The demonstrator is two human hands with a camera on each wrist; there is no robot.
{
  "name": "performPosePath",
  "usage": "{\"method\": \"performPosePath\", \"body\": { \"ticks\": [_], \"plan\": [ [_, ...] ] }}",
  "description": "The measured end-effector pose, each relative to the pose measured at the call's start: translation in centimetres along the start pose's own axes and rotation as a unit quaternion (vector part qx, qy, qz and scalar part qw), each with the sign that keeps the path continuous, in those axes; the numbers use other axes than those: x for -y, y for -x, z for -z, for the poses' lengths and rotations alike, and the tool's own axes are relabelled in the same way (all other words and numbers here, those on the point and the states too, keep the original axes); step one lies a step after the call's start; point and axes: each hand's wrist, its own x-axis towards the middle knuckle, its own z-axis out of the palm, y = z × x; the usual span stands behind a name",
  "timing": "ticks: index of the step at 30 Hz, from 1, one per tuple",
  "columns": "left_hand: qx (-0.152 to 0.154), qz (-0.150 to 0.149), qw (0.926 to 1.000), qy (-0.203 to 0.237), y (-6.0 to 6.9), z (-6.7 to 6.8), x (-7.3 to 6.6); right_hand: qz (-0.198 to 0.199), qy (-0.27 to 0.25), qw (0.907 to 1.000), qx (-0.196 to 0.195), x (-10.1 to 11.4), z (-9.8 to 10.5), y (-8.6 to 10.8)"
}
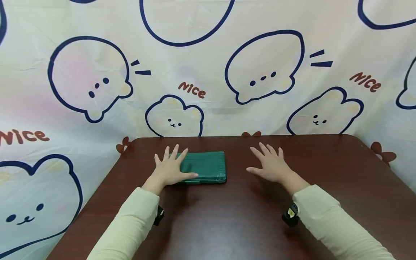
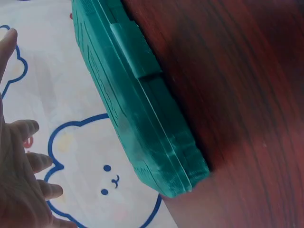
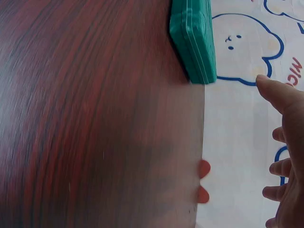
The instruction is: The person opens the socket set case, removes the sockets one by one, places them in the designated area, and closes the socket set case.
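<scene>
A flat green plastic case (image 1: 208, 167) lies closed on the dark wooden table, left of its middle. In the left wrist view a latch (image 2: 136, 50) shows on the near side of the case. My left hand (image 1: 169, 169), fingers spread, is over the left part of the case and hides some of it. The left wrist view shows a gap between that hand and the case. To the right of the case, my right hand (image 1: 272, 167) hovers over the table with spread fingers, holding nothing.
The brown table (image 1: 224, 220) has rounded far corners. Behind and beside it hangs a white cloth (image 1: 214, 72) printed with blue-outlined bears. Each wrist wears a small black camera (image 1: 290, 215), below a pale sleeve cuff.
</scene>
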Motion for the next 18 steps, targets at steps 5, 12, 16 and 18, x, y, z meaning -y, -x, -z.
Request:
{"method": "performPosePath", "body": {
  "ticks": [5, 12, 16, 18],
  "plan": [
    [-0.002, 0.010, 0.9999, 0.013, 0.2, -0.2, 0.9, 0.015, -0.014, 0.9997, 0.009, 1.1, -0.9, -0.9],
    [0.005, 0.028, 0.9988, 0.039, 0.4, -0.8, 2.5, 0.030, -0.034, 0.9988, 0.015, 2.4, -2.1, -1.7],
    [0.011, 0.042, 0.9973, 0.059, 0.8, -1.2, 3.5, 0.043, -0.057, 0.9973, 0.019, 3.2, -2.7, -2.2],
    [0.014, 0.048, 0.9963, 0.071, 0.9, -1.3, 4.0, 0.048, -0.065, 0.9965, 0.020, 3.6, -3.0, -2.4]
  ]
}}
